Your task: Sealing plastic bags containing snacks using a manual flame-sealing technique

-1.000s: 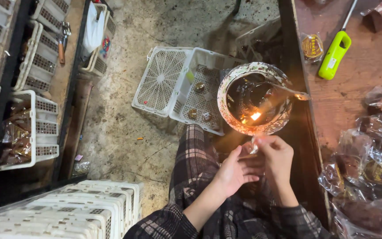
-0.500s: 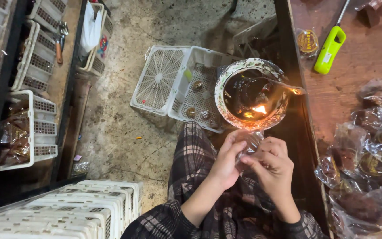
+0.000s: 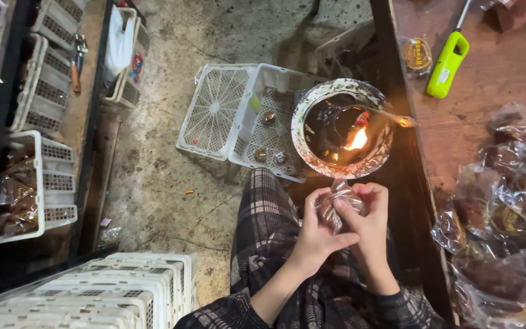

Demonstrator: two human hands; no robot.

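Bowl (image 3: 312, 103) between crates (image 3: 238, 116) and table (image 3: 488, 79).

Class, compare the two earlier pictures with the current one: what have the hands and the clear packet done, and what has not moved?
Both hands, left hand and right hand, have drawn closer together and now fold around the crinkled clear packet, just below the bowl. Earlier they held it more loosely, fingers spread. The flame in the bowl, the green lighter on the table and the white crates on the floor stayed put.

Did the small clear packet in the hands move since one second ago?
Yes. The clear packet, held by both hands, sits lower, farther below the bowl rim.
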